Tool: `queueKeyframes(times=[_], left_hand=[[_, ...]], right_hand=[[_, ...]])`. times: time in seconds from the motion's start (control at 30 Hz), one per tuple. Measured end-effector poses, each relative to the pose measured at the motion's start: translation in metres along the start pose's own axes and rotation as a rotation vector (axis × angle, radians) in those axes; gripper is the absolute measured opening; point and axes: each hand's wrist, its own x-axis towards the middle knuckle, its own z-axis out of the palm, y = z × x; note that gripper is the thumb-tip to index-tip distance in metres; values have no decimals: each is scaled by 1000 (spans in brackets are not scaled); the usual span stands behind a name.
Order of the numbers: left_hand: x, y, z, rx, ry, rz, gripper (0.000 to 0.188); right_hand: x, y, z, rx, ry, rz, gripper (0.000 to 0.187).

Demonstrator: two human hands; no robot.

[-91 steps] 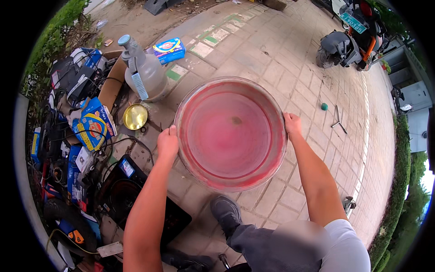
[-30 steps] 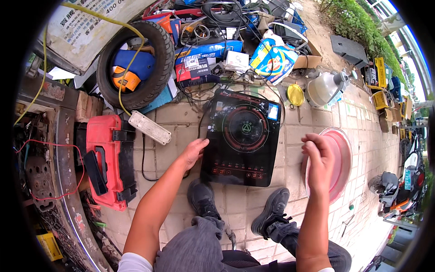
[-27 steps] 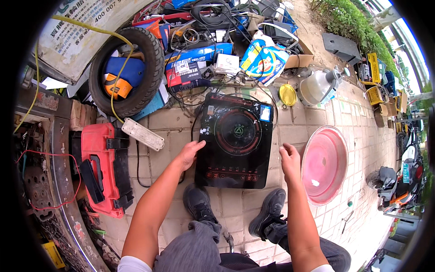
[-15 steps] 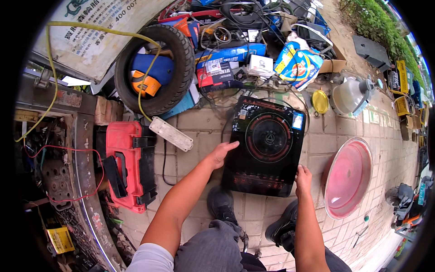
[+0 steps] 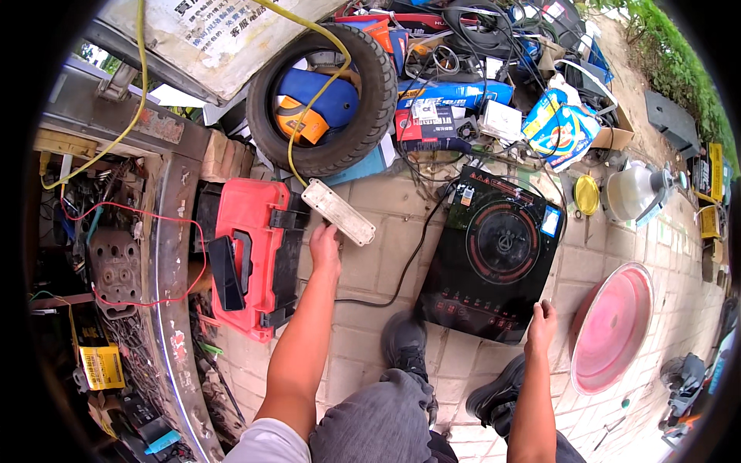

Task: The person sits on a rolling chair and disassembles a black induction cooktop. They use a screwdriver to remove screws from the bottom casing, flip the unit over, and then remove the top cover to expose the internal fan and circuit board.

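A black induction cooktop [image 5: 471, 285], its glass face up with a ringed heating zone, is in front of my feet. My right hand [image 5: 541, 330] is closed at its near right edge, the fingers bent and partly hidden. To the left, my left hand [image 5: 326, 248] has its fingers against the near edge of a worn white power strip [image 5: 340, 212]; the fingertips are partly hidden. A yellow cord [image 5: 297, 160] runs into the strip's far end. From the cooktop's far left side, a black cable [image 5: 413, 258] curves over the paving towards my left forearm.
A red tool case [image 5: 258, 258] lies left of my arm. Beyond are a tyre [image 5: 378, 100] and piled boxes, cables and a blue detergent-like bag [image 5: 562, 127]. At right are a pink basin [image 5: 610, 332], a translucent jug [image 5: 625, 193] and a yellow lid [image 5: 587, 195].
My left hand has left the cooktop's left side and reached across to the power strip. The right hand stays at the cooktop's edge. The whole view has turned leftward.
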Motion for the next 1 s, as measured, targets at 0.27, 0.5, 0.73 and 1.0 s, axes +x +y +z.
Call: queueKeyframes(times=[0.27,0.5,0.73,1.0], left_hand=[[-13,-32,38,608,-5,378,40],[-67,-29,76,283,-519,-402,43],[-77,-41,148,374,-852,-570,49],[-99,-11,138,133,-888,-486,62]], right_hand=[[-5,11,-8,-52,29,1,49],[27,15,-7,-7,-12,151,50],[68,24,10,282,-91,217,38],[30,-31,22,553,-142,328,48]])
